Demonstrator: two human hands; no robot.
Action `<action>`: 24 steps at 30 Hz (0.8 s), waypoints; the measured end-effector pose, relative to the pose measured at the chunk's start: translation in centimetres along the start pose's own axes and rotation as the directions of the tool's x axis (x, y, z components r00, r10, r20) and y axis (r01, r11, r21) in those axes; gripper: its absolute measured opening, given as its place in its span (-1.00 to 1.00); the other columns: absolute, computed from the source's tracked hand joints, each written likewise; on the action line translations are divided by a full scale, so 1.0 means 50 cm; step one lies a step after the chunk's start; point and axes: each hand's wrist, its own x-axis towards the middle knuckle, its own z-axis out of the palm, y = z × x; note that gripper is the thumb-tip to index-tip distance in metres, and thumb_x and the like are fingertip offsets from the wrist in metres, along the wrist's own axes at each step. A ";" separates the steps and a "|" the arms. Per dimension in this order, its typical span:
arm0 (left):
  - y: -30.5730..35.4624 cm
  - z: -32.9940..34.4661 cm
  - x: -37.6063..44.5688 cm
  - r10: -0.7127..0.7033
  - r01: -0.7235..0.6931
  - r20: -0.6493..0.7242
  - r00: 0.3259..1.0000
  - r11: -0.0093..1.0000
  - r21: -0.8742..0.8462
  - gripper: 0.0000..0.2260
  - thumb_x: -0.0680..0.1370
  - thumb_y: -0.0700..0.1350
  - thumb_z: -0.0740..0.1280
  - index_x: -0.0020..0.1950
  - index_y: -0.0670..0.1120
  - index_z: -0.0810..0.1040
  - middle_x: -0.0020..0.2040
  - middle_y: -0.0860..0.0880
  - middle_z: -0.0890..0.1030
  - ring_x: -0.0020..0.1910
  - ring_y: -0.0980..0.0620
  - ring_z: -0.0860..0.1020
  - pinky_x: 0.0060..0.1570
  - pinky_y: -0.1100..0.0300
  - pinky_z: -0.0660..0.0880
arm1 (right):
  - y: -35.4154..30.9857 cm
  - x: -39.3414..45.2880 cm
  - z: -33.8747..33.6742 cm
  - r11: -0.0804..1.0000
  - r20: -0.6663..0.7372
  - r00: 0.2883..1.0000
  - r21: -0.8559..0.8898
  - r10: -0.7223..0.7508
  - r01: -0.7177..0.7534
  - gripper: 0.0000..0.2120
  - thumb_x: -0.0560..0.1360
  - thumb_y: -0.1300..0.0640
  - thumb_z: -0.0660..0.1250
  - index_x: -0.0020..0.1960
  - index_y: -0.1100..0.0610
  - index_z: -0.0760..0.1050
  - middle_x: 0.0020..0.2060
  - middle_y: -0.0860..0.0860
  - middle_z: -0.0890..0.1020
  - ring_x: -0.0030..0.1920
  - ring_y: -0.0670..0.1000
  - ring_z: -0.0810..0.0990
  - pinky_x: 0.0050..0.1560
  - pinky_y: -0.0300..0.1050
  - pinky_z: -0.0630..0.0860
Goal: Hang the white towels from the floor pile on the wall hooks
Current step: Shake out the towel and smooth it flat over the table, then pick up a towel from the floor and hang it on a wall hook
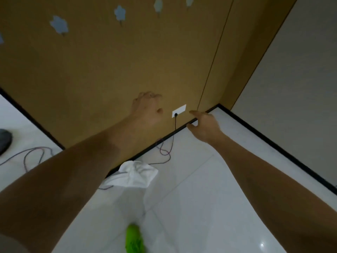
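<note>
A crumpled pile of white towels (135, 174) lies on the white tiled floor at the foot of the brown wall, partly hidden under my left forearm. Several pale flower-shaped wall hooks (120, 13) run across the top of the wall, all bare. My left hand (147, 108) is stretched out in front of the wall with loose fingers, holding nothing. My right hand (204, 125) reaches forward near the skirting line, fingers relaxed and empty. Both hands are well above and beyond the towels.
A white wall socket (179, 110) has a dark cable (165, 152) plugged in, looping over the floor beside the towels. More cable and a dark object (4, 141) lie at the left. A green slipper (135, 240) shows at the bottom. A grey wall closes the right side.
</note>
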 end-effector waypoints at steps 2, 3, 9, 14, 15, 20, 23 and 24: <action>-0.084 0.062 -0.007 -0.061 0.061 0.050 0.997 0.998 0.001 -0.57 0.59 -0.04 0.25 0.44 -0.11 0.41 0.35 -0.20 0.46 0.29 -0.19 0.39 0.27 -0.06 0.40 | -0.021 0.039 0.087 1.000 0.080 0.997 0.026 0.007 -0.009 -0.46 0.54 -0.02 0.32 0.49 0.03 0.33 0.24 0.15 0.56 0.24 0.20 0.51 0.22 0.11 0.51; -0.124 0.095 -0.013 -0.086 0.086 0.071 0.994 0.996 -0.008 -0.57 0.57 -0.03 0.26 0.43 -0.11 0.43 0.33 -0.19 0.48 0.28 -0.19 0.41 0.25 -0.06 0.42 | -0.030 0.056 0.129 0.999 0.120 0.993 0.034 0.013 -0.018 -0.46 0.55 -0.02 0.32 0.50 0.03 0.33 0.27 0.14 0.55 0.26 0.19 0.50 0.24 0.11 0.50; -0.349 0.281 -0.051 -0.239 0.232 0.251 0.938 0.971 0.059 -0.83 0.52 -0.03 0.24 0.00 -0.10 0.46 -0.08 -0.12 0.56 -0.10 -0.08 0.48 -0.10 0.03 0.49 | -0.053 0.149 0.379 0.994 0.345 0.935 0.041 0.080 -0.101 -0.44 0.56 -0.04 0.30 0.52 0.01 0.29 0.34 0.14 0.50 0.32 0.17 0.46 0.29 0.10 0.46; -0.442 0.464 -0.120 -0.390 0.423 0.365 0.845 0.906 -0.010 -0.64 0.52 0.01 0.35 0.26 -0.12 0.55 0.15 -0.13 0.62 0.12 -0.13 0.55 0.14 -0.05 0.52 | 0.003 0.174 0.583 0.991 0.523 0.845 -0.002 0.112 -0.131 -0.46 0.57 -0.06 0.27 0.51 0.02 0.29 0.33 0.11 0.51 0.33 0.16 0.46 0.32 0.10 0.43; -0.452 0.508 -0.133 -0.424 0.467 0.390 0.817 0.884 -0.016 -0.60 0.53 0.00 0.36 0.33 -0.11 0.52 0.23 -0.13 0.59 0.21 -0.14 0.52 0.22 -0.06 0.49 | 0.023 0.181 0.627 0.992 0.556 0.823 -0.018 0.115 -0.127 -0.46 0.57 -0.06 0.26 0.51 0.02 0.28 0.33 0.11 0.51 0.34 0.16 0.45 0.33 0.10 0.42; -0.513 0.789 -0.162 -0.562 0.636 0.487 0.668 0.772 0.019 -0.56 0.58 0.03 0.29 0.45 -0.04 0.41 0.36 -0.10 0.49 0.37 -0.11 0.40 0.31 -0.03 0.42 | 0.164 0.249 0.894 0.989 0.654 0.743 -0.061 0.141 -0.133 -0.50 0.58 -0.05 0.26 0.48 0.04 0.32 0.29 0.11 0.55 0.33 0.16 0.47 0.28 0.07 0.48; -0.559 0.985 -0.164 -0.613 0.709 0.510 0.603 0.705 0.008 -0.57 0.58 0.02 0.29 0.44 -0.03 0.41 0.34 -0.10 0.49 0.35 -0.11 0.41 0.29 -0.04 0.44 | 0.252 0.303 1.075 0.984 0.679 0.715 -0.057 0.164 -0.171 -0.52 0.57 -0.02 0.28 0.47 0.05 0.34 0.29 0.09 0.56 0.31 0.13 0.50 0.23 0.01 0.50; -0.575 1.049 -0.163 -0.623 0.723 0.518 0.586 0.691 0.012 -0.57 0.58 0.01 0.29 0.44 -0.04 0.41 0.34 -0.10 0.49 0.34 -0.12 0.42 0.28 -0.04 0.44 | 0.280 0.323 1.139 0.982 0.684 0.710 -0.057 0.170 -0.179 -0.52 0.58 -0.02 0.28 0.46 0.06 0.35 0.30 0.09 0.56 0.32 0.13 0.50 0.23 0.00 0.50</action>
